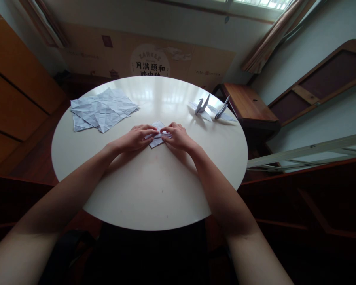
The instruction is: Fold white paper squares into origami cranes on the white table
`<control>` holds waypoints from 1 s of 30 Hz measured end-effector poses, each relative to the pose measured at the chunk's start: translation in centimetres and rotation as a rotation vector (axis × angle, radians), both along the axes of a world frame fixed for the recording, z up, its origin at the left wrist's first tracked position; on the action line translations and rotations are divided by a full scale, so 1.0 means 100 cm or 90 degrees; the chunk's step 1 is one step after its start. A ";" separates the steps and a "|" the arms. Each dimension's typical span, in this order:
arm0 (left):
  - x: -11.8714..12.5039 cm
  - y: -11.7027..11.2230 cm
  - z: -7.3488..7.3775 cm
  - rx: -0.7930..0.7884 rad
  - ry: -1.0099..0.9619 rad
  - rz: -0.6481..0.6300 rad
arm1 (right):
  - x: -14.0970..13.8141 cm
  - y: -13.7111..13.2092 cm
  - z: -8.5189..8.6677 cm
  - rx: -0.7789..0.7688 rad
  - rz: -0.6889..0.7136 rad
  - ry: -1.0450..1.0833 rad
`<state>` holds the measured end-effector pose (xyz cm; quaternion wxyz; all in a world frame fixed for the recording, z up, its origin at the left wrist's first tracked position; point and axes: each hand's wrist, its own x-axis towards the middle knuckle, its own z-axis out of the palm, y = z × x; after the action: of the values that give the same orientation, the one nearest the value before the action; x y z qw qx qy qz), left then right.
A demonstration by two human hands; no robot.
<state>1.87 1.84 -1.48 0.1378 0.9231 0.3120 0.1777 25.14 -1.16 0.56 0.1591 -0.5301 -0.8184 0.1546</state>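
Note:
A small folded piece of white paper [157,139] lies near the middle of the round white table [148,190]. My left hand [135,138] rests on its left side, fingertips pinched on the paper. Opposite it, my right hand [178,136] presses the right side with curled fingers, its fingertips meeting the left hand's over the fold. Most of the paper is hidden under both hands.
A pile of creased white sheets [102,109] lies at the table's back left. Two folded paper cranes [203,107] [222,111] stand at the back right. A wooden side table [249,107] sits just beyond the right edge, wooden cabinets at left.

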 end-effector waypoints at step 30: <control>0.000 0.001 -0.001 0.010 0.001 -0.006 | 0.001 0.002 -0.002 0.004 0.003 0.004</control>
<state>1.83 1.93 -1.59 0.1310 0.9257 0.3065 0.1787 25.20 -1.01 0.32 0.1631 -0.5274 -0.8195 0.1537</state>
